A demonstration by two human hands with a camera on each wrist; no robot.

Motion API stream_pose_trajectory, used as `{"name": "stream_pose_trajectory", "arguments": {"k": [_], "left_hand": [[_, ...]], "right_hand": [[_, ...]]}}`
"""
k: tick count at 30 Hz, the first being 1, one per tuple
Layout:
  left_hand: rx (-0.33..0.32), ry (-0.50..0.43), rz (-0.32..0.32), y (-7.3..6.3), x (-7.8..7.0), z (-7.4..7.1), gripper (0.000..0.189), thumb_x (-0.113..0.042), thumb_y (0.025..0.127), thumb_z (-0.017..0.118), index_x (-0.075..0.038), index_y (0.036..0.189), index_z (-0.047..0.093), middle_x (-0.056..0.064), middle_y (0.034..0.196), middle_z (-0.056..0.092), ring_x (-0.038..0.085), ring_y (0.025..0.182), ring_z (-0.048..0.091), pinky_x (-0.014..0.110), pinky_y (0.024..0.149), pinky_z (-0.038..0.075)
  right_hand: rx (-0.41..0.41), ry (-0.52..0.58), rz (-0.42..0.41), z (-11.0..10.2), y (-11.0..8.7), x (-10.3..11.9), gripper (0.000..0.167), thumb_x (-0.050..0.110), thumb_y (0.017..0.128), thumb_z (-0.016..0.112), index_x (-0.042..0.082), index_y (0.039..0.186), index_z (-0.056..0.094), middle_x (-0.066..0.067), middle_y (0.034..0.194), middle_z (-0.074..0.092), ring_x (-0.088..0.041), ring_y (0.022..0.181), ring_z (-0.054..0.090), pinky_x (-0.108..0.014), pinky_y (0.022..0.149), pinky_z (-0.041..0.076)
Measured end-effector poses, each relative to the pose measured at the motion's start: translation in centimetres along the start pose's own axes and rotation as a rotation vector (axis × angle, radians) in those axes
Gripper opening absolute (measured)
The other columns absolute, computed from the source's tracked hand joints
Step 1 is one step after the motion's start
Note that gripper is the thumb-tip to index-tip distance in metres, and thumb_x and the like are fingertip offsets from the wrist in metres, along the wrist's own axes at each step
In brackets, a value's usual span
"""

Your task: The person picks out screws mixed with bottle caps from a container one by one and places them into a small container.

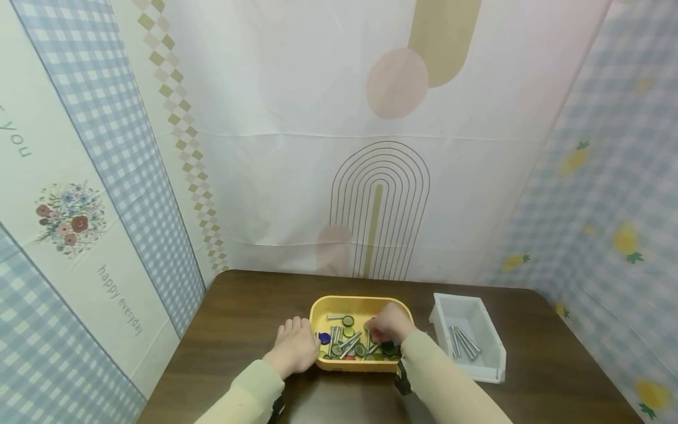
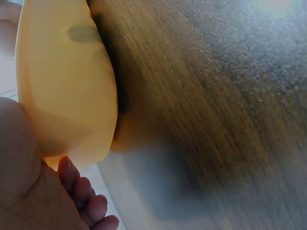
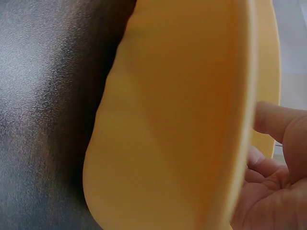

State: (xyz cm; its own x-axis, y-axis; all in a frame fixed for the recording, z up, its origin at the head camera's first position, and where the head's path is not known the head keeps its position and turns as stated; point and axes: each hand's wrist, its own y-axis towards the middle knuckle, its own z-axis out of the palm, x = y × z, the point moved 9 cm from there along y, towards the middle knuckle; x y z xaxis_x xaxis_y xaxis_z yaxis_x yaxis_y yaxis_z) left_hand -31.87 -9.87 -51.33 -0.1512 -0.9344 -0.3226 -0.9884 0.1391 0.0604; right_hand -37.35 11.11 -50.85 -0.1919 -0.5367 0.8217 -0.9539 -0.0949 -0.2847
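Observation:
A yellow plastic tub [image 1: 360, 366] holds a jumble of silver bolts [image 1: 349, 340] and round caps in green, yellow-green and red, plus a blue cap [image 1: 324, 338] by its left wall. My left hand [image 1: 298, 344] rests against the tub's left rim with fingers extended; in the left wrist view its fingers [image 2: 82, 189] lie beside the tub's end. Over the rim, my right hand [image 1: 391, 324] reaches down among the pieces on the right side. Its thumb [image 3: 276, 120] and fingers bend inward, the fingertips partly hidden by the tub's wall; I cannot tell whether they pinch a piece.
Right of the tub stands a white open bin [image 1: 489, 347] with several long silver bolts [image 1: 465, 343] inside. Both sit on a dark brown wooden table [image 1: 249, 300]. Patterned cloths [image 1: 275, 194] hang behind and on both sides.

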Motion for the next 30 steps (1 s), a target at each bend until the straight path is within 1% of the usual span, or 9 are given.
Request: {"name": "stream_pose_trajectory", "arguments": {"k": [4, 7, 9, 11, 14, 17, 23, 26, 30], "left_hand": [[0.021, -0.015, -0.006, -0.1, -0.2, -0.2, 0.028, -0.026, 0.092, 0.052, 0.001, 0.098, 0.048, 0.011, 0.088, 0.039, 0.029, 0.086, 0.038, 0.048, 0.081, 0.033], [0.030, -0.028, -0.009, -0.1, -0.2, -0.4, 0.029, -0.026, 0.092, 0.053, 0.002, 0.097, 0.048, 0.012, 0.089, 0.039, 0.030, 0.086, 0.038, 0.049, 0.081, 0.033], [0.024, -0.013, -0.008, -0.1, -0.1, -0.2, 0.029, -0.027, 0.092, 0.052, 0.001, 0.097, 0.048, 0.011, 0.089, 0.039, 0.029, 0.086, 0.038, 0.048, 0.081, 0.033], [0.011, -0.017, -0.002, 0.0, 0.0, -0.1, 0.029, -0.027, 0.092, 0.052, 0.002, 0.097, 0.048, 0.011, 0.089, 0.039, 0.030, 0.086, 0.038, 0.048, 0.081, 0.033], [-0.006, -0.009, 0.002, 0.0, 0.0, 0.1, 0.030, -0.027, 0.092, 0.051, 0.001, 0.097, 0.048, 0.011, 0.088, 0.039, 0.030, 0.086, 0.037, 0.048, 0.081, 0.033], [-0.007, -0.013, 0.005, 0.0, 0.0, 0.1, 0.029, -0.027, 0.092, 0.052, 0.002, 0.097, 0.048, 0.011, 0.088, 0.039, 0.030, 0.086, 0.037, 0.049, 0.082, 0.033], [0.006, -0.025, 0.004, -0.1, -0.2, -0.2, 0.029, -0.027, 0.091, 0.052, 0.002, 0.097, 0.048, 0.012, 0.089, 0.039, 0.030, 0.086, 0.038, 0.049, 0.082, 0.033], [0.015, -0.029, 0.003, -0.1, -0.3, -0.3, 0.029, -0.027, 0.091, 0.053, 0.001, 0.096, 0.048, 0.012, 0.089, 0.039, 0.030, 0.086, 0.038, 0.049, 0.081, 0.033], [0.023, -0.021, -0.004, 0.0, -0.2, -0.2, 0.029, -0.028, 0.092, 0.052, 0.001, 0.096, 0.048, 0.011, 0.089, 0.039, 0.030, 0.086, 0.037, 0.048, 0.082, 0.033]], "right_hand": [[-0.011, -0.031, -0.018, 0.3, 0.2, -0.1, 0.017, -0.002, 0.078, 0.068, -0.001, 0.064, 0.060, -0.012, 0.058, 0.062, -0.018, 0.051, 0.061, -0.037, 0.057, 0.055], [-0.028, -0.090, -0.045, 0.4, 0.2, 0.2, 0.024, -0.003, 0.076, 0.066, 0.005, 0.056, 0.055, -0.006, 0.051, 0.056, -0.015, 0.045, 0.052, -0.033, 0.051, 0.051], [-0.054, -0.157, -0.071, 0.3, 0.2, 0.5, 0.027, -0.003, 0.073, 0.064, 0.008, 0.052, 0.051, -0.005, 0.047, 0.053, -0.015, 0.042, 0.050, -0.031, 0.048, 0.048], [-0.083, -0.234, -0.095, 0.3, 0.2, 0.7, 0.029, -0.002, 0.071, 0.063, 0.011, 0.049, 0.049, -0.004, 0.044, 0.052, -0.015, 0.040, 0.049, -0.028, 0.046, 0.044], [-0.120, -0.306, -0.114, 0.4, 0.3, 0.9, 0.025, -0.001, 0.070, 0.064, 0.009, 0.051, 0.052, -0.007, 0.047, 0.057, -0.017, 0.041, 0.055, -0.028, 0.046, 0.045], [-0.152, -0.344, -0.127, 0.4, 0.3, 1.1, 0.021, -0.001, 0.069, 0.065, 0.007, 0.052, 0.054, -0.007, 0.047, 0.057, -0.017, 0.039, 0.056, -0.029, 0.045, 0.045], [-0.216, -0.450, -0.159, 0.5, 0.3, 1.6, 0.023, 0.000, 0.067, 0.068, 0.009, 0.052, 0.053, 0.000, 0.044, 0.052, -0.015, 0.040, 0.052, -0.028, 0.047, 0.043], [-0.217, -0.455, -0.139, 0.7, 0.4, 1.4, 0.023, 0.000, 0.068, 0.068, 0.009, 0.052, 0.053, 0.000, 0.044, 0.052, -0.016, 0.040, 0.052, -0.028, 0.045, 0.042], [-0.208, -0.439, -0.122, 0.9, 0.5, 1.1, 0.024, -0.001, 0.070, 0.065, 0.009, 0.051, 0.053, -0.001, 0.042, 0.052, -0.016, 0.038, 0.052, -0.028, 0.042, 0.040]]}}
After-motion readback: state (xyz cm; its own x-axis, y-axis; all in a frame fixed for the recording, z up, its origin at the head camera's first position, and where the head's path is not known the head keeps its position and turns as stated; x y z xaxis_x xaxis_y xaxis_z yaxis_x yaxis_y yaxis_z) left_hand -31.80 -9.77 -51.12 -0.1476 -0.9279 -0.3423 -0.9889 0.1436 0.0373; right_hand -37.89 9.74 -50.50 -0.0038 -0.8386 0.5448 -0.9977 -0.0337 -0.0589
